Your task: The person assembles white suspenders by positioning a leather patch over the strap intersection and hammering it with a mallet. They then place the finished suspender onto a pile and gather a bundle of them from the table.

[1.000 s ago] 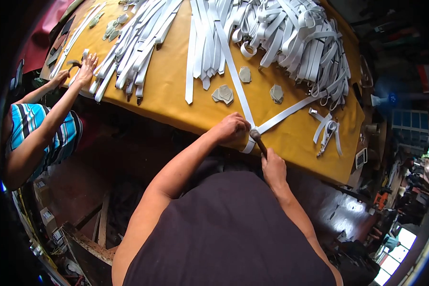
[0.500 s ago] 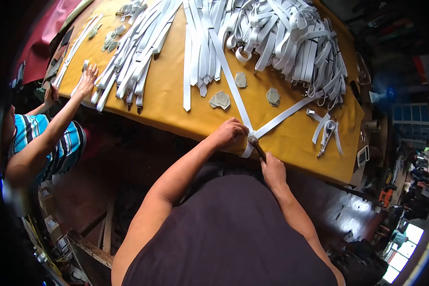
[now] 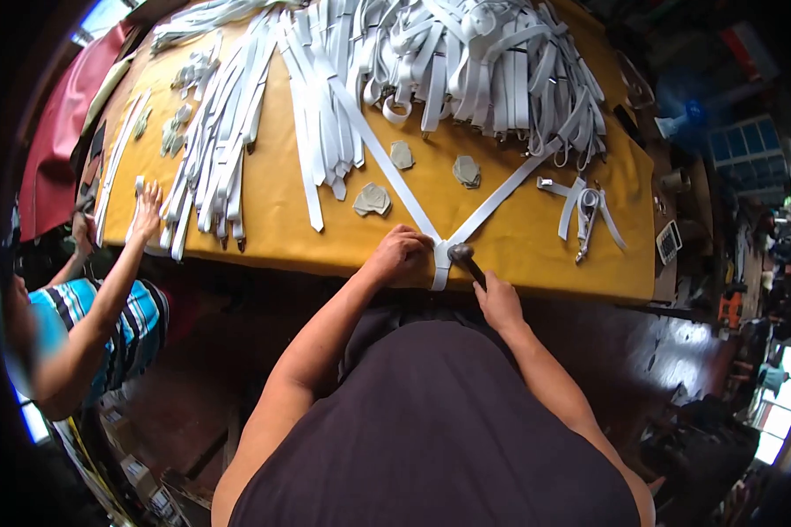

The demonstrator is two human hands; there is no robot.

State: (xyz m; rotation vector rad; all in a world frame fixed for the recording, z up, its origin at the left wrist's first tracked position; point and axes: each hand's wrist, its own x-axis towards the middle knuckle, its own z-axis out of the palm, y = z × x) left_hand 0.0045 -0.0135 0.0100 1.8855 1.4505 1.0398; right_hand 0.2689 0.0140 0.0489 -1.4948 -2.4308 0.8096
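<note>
White Y-shaped suspenders lie across the table's front edge, their two long straps spreading away from a small joining patch. My left hand is closed, with curled fingers pressed at the left edge of this joint. A dark-handled hammer is gripped in my right hand, its head at the right side of the patch. Small stacks of pale leather-like patches sit beyond my hands. To the right lies a short white strap with metal clips.
A yellow cover is spread over the table. Big heaps of white suspenders fill its far side, with bundles on the left. Another person's hand rests at the left edge. A calculator lies far right.
The view has shifted, so the table sits further left. The hammer head stays by the joint, now slightly to its right. My left hand remains curled beside the suspenders.
</note>
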